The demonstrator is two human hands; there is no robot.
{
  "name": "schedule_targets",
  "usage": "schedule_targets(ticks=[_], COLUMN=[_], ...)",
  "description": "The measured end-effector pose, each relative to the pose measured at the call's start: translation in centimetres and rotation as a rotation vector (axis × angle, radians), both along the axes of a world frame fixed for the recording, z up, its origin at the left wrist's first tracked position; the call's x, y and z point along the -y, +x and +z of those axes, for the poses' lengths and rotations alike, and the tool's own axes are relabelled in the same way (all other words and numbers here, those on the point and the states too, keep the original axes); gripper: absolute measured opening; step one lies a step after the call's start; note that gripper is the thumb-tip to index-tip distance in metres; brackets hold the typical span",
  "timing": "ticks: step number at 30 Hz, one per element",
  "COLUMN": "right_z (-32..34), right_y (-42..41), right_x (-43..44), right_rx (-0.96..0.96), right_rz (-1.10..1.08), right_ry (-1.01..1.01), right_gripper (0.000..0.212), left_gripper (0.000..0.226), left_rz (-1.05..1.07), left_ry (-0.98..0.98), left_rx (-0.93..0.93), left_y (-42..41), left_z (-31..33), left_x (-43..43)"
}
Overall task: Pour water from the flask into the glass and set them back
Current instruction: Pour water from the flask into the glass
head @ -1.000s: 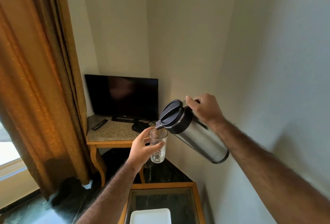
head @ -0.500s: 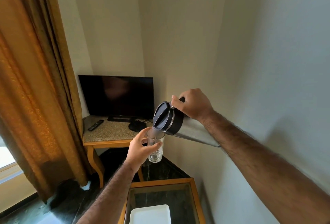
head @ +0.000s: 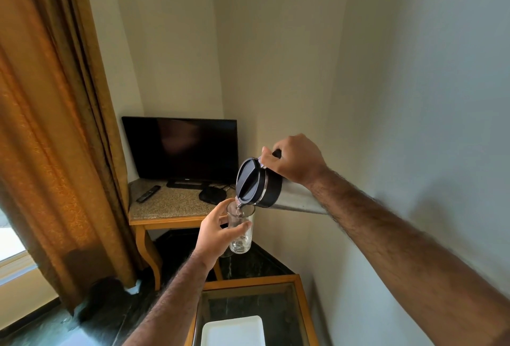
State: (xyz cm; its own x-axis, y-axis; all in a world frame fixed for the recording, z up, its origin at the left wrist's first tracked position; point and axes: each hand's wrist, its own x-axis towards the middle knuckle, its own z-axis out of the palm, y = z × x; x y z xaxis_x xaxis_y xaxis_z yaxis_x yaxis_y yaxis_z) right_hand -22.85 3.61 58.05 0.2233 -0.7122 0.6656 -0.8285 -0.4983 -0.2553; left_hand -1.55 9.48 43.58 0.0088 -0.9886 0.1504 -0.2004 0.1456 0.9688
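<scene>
A dark television (head: 180,149) stood on a granite-topped corner table (head: 165,206), with a remote (head: 148,194) at its left end and a small black box (head: 213,195) near the screen's foot. A heavy ochre curtain (head: 55,124) hung down the left side, and a glass-topped table (head: 299,304) with a white tray (head: 233,330) on it sat low in the foreground. Nothing stood between the two hands.

The left hand (head: 216,232) held the glass (head: 241,231) upright in mid-air in front of the corner table, its fingers (head: 242,228) curled around the wall of the glass. The right hand (head: 296,162) was wrapped tight on the handle of the flask (head: 259,182), which lay tipped close to level, black lid facing the camera and spout touching or just over the rim. A thin stream ran into the glass, and a little water lay at the bottom.

Compared with a second earlier, the flask had tipped further, from a downward slant with its steel body showing to nearly level with most of the body hidden behind the forearm. The spout remained at the rim, and the left hand's hold was unchanged.
</scene>
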Motion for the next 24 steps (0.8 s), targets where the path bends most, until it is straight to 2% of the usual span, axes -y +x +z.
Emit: schedule_targets(ticks=[4, 24], right_z=[0.2, 1.3], right_y=[0.4, 1.6], right_x=[-0.2, -0.5], right_rx=[-0.076, -0.221], right_rz=[-0.005, 0.009], right_ry=[-0.025, -0.116], right_gripper=[0.060, 0.059], left_gripper=[0.061, 0.064], left_rz=[0.007, 0.008], left_ry=[0.011, 0.014], left_rx=[0.006, -0.008], left_y=[0.0, -0.3], left_z=[-0.3, -0.3], left_x=[-0.2, -0.9])
